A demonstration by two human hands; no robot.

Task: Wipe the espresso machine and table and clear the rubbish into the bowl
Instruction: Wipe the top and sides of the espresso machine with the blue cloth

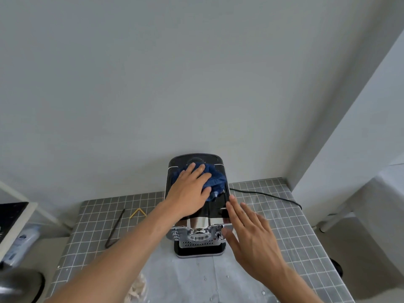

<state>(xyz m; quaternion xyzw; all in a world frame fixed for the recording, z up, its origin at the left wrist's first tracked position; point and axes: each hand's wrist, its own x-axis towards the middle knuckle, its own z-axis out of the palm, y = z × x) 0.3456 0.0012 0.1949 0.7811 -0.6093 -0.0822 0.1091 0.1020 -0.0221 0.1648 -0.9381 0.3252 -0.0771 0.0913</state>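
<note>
A black and chrome espresso machine [197,237] stands on the grey grid-patterned table [279,215] against the wall. My left hand [188,193] lies flat on a crumpled blue cloth [215,181] on the machine's top, fingers spread over it. My right hand [251,235] is open with fingers straight, resting along the machine's right side near the front. A black straw [114,229] and a bent yellow straw [137,212] lie on the table left of the machine. Crumpled pale rubbish [137,289] shows at the bottom edge under my left forearm.
A black power cable [269,196] runs right from the machine across the table. A lighter grey mat [196,278] with water drops lies in front of the machine. A metal object [15,283] sits at the lower left, and a plastic bottle [21,243] beside a white frame.
</note>
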